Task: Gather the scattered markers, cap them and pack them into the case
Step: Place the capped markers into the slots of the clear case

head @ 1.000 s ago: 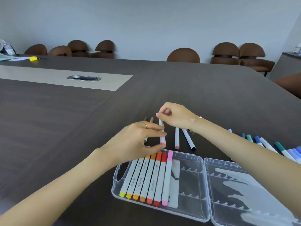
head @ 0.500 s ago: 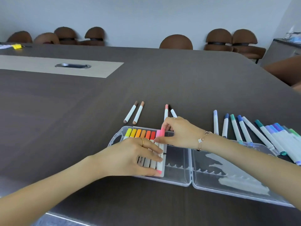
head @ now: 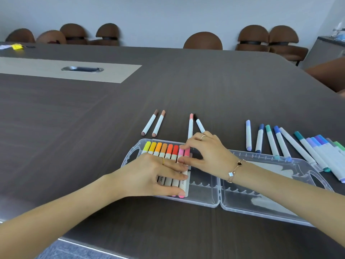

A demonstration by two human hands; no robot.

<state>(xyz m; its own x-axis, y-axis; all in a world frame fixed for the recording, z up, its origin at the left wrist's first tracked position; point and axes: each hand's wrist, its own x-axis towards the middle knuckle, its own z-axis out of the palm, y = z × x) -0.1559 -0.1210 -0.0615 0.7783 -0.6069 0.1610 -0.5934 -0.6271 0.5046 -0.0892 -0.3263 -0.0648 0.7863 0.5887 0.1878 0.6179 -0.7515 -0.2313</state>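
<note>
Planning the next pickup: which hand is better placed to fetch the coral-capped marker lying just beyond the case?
Right. The right hand already sits at the case's far edge, beside the coral-capped marker. The left hand lies flat across the packed markers, steadying them.

— Any writing you can make out here?

— Only on the white barrels of the markers (head: 169, 166) lying in the clear case (head: 203, 200). Dark print runs lengthwise along them. On the barrel nearest the case's middle (head: 183, 182) the letters "ker" show. On a barrel further left (head: 162, 179) the same letters "ker" peek out from under the fingers of the left hand (head: 153, 174).

— And the rest of the word?

— Covered by that hand, so it can't be read.

— The loose markers on the table?

— Whatever print they carry is too small to read.
</note>
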